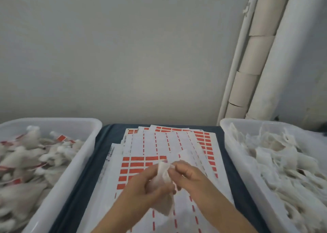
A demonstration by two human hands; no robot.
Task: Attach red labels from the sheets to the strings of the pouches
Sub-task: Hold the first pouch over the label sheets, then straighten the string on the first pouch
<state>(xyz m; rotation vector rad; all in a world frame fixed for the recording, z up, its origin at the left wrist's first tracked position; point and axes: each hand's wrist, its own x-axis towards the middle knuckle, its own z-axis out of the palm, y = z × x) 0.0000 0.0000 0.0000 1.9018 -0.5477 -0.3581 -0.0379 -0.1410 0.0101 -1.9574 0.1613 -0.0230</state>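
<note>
Currently, status as I read it from the head view:

Workpiece: one white pouch [160, 185] is held above the label sheets [159, 144], between both hands, over the near half of the stack.

Left hand [141, 185]: fingers curled round the body of the pouch, gripping it from the left side.

Right hand [187, 172]: thumb and forefinger pinched together at the upper edge of the pouch. I judge they hold the string or the pouch mouth; the string itself is too small and blurred to confirm.

Label on workpiece: none visible to me on this pouch. I cannot tell whether a red label sits between the right fingers.

Done stock: the left bin [74, 162] holds many pouches, several showing red labels [61, 138] on them. I take these as finished.

Remaining stock: the right bin [235, 162] is heaped with white pouches with no red visible. I take these as unlabelled.

Label supply: the topmost sheet keeps a block of red labels at its left; the rest of it is bare backing with red dashes. Further sheets lie beneath on the dark cloth [104, 140].

Progress estimate: well under way, with a large share of pouches left.
</note>
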